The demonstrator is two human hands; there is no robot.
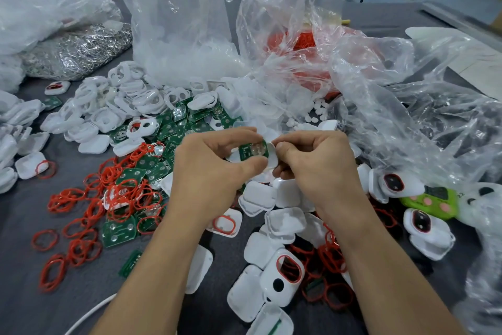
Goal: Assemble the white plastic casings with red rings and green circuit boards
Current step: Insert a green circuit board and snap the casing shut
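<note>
Leftmost, a heap of white plastic casings [19, 122] is lying along the edge of the grey surface [32, 280], and behind it a clear bag of shiny metal parts [78, 49] is slumping against other bags. Nearer, loose red rings [78, 212] are sprawling over the surface, tangling with a spread of green circuit boards [119, 232], and a white cable [89, 313] is curving in at the bottom edge. Further back, a tall clear bag of white parts [179, 35] is standing behind more open-faced casings. At the centre, the left hand [214, 169] is hovering above the clutter with its fingers curled, pinching a green circuit board [251, 150] between thumb and fingertips. That board is sitting against a white casing [272, 157], which the right hand [317, 163] is gripping at its right end between thumb and curled fingers; both hands are meeting over this one piece. Below them, a casing with a red ring fitted round its opening [288, 275] is lying among plain shells. Behind the right hand, a crumpled clear bag holding red rings [293, 44] is spilling open. Rightmost, two ringed casings [394, 185] are resting beside a bright green plastic item [432, 201], under more crumpled plastic.
</note>
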